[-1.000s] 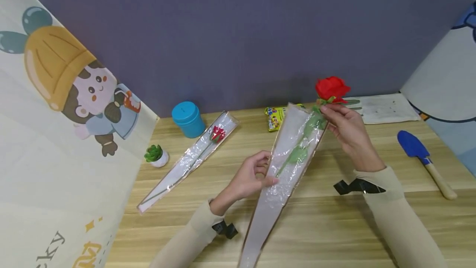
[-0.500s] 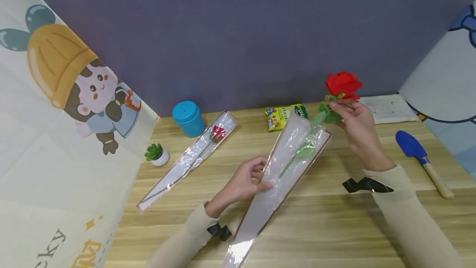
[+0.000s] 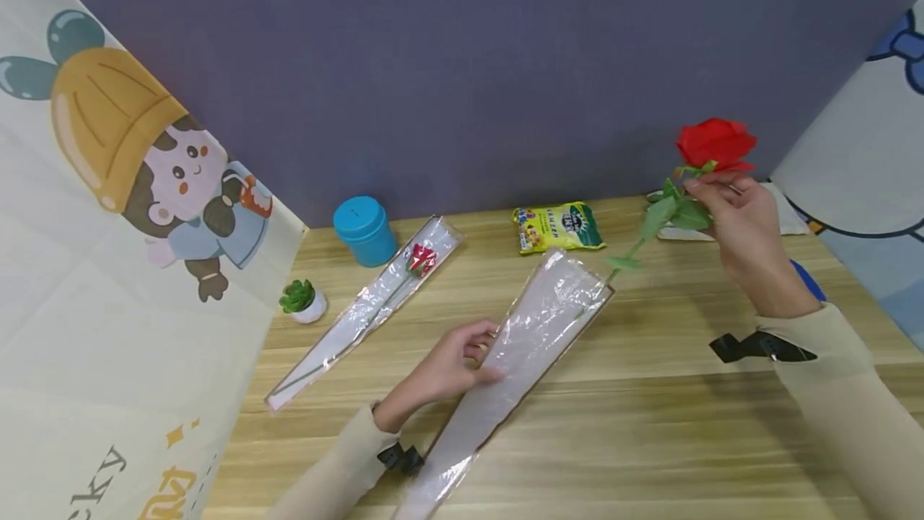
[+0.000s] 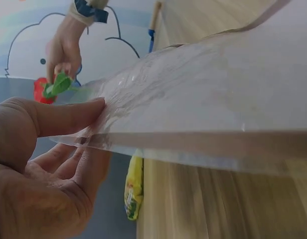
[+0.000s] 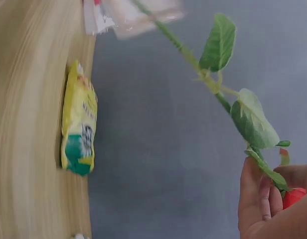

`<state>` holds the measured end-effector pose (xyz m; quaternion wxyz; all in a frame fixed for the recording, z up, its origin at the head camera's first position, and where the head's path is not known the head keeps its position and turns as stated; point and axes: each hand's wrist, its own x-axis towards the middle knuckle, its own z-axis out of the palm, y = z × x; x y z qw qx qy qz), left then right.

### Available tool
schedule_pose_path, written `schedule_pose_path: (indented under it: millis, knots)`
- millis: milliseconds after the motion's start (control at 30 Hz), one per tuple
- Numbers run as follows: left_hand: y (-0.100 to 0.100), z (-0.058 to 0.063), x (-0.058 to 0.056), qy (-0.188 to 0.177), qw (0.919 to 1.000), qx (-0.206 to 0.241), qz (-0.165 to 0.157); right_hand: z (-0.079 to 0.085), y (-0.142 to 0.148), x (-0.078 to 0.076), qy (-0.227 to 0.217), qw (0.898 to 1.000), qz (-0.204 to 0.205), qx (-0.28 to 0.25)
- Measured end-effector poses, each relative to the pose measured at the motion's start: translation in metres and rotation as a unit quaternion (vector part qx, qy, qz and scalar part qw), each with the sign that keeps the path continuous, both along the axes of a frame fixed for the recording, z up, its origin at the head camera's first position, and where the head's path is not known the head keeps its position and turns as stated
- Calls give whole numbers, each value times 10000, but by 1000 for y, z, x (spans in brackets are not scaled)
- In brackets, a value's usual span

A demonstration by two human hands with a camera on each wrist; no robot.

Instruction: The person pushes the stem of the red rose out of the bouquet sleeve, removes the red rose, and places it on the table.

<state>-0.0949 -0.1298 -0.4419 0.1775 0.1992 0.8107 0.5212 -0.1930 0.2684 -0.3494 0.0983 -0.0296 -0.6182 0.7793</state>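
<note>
The left hand (image 3: pixel 451 363) pinched a clear sleeve (image 3: pixel 534 335) by its left side, thumb on top and the other fingers underneath, so its fingers were closed to the thickness of the film. The sleeve slanted over the middle of the desk (image 3: pixel 650 440), wide mouth toward the back right corner, narrow end toward the front edge and cut off by the bottom of the head view; whether that end touched the desk could not be told.

The right hand (image 3: pixel 743 223) held a red rose (image 3: pixel 715 143) near the desk's back right corner, its fingers closed on the green stem just below the bloom. The bloom and leaves were outside the sleeve, while the stem's lower end was inside the mouth, showing through the film.

By the back edge, between the two hands' sides, lay a yellow and green packet (image 3: pixel 558 228). Toward the back left corner stood a blue canister (image 3: pixel 366 231), with a small potted succulent (image 3: pixel 303 301) by the left edge. Just beside these, a second wrapped rose (image 3: pixel 421 260) lay slantwise. A pale flat item (image 3: pixel 790 215) and a blue-bladed tool (image 3: pixel 810 281) near the right edge were partly hidden by the right arm and hand.
</note>
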Motion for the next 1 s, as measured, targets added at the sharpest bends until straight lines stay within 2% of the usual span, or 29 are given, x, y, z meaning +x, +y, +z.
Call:
schedule_pose_path:
  millis: [267, 500, 633, 767, 867, 1000]
  knots:
    - [-16, -2, 1, -31, 9998, -120, 173, 12, 28, -2, 159, 9989, -439, -29]
    - [-28, -5, -1, -14, 9998, -75, 188, 20, 55, -1, 200, 9972, -711, -104]
    - [-33, -8, -2, -12, 9995, -189, 261, 23, 73, -3, 64, 9926, -1133, 428]
    - [-37, -11, -2, -110, 9983, -333, 467, 22, 93, -6, -344, 9791, -1366, 1467]
    - [-40, -14, -3, -308, 9969, -357, 627, 15, 106, -7, -651, 9639, -1197, 2289]
    - [-43, -18, -5, -479, 9953, -358, 765, -2, 119, -2, -921, 9472, -702, 2989]
